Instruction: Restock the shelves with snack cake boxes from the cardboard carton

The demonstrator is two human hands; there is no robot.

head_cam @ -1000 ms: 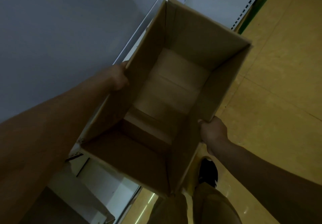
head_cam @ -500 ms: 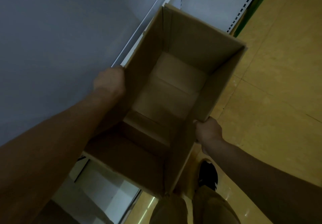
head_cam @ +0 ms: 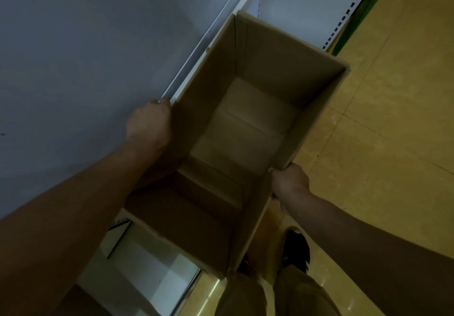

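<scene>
Ref. landmark: cardboard carton [head_cam: 245,128], held up between both hands, open top toward camera.

L of carton: white shelf [head_cam: 73,57] surface runs alongside, its front edge just beside carton's left wall. Left hand [head_cam: 149,123] closed over that wall's rim, fingers folded inside and hidden.

Carton interior: bare flaps only; no snack cake boxes visible. Judged empty, restock likely finished or carton due for removal. Long axis runs away from the person, far end up-frame; hands flank near half, left slightly further along.

R of carton: right hand [head_cam: 290,180] clenched on right wall's rim, fingertips not visible. Floor [head_cam: 393,119] beyond.

Below carton: lower shelf dim, contents hard to make out. Outer faces of carton unseen; upper shelves cut off.
</scene>
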